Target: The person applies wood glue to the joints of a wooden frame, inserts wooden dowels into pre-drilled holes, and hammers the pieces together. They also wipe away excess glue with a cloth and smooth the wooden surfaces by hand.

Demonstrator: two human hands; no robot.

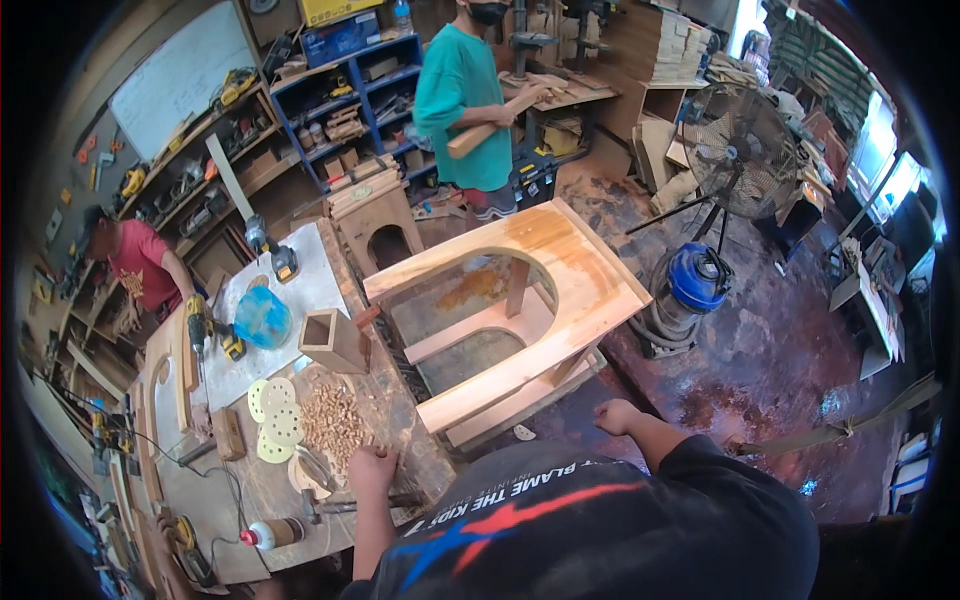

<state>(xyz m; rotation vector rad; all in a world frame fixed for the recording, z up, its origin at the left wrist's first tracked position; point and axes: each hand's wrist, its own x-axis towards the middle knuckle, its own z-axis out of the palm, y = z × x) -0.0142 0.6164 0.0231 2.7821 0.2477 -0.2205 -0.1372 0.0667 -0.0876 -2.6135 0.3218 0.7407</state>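
Note:
My left hand (373,470) is closed at the right edge of a pile of short wooden dowels (335,420) on the workbench (400,410). Whatever is in its fingers is too small to tell. My right hand (617,415) is curled in the air, apart from the wooden frame (560,250); what it holds, if anything, is hidden. The frame has a large rounded cut-out and pale boards below, and stands beyond my hands. Round sanding discs (283,424) lie left of the dowels. A hammer (310,500) and a red-capped glue bottle (272,533) lie nearer me.
An open wooden box (333,342), a blue translucent container (262,318) and cordless drills (270,255) occupy the bench. A co-worker in red (145,262) handles a drill at left; another in green (465,110) holds a board. A vacuum (690,285) and fan (735,150) stand at right.

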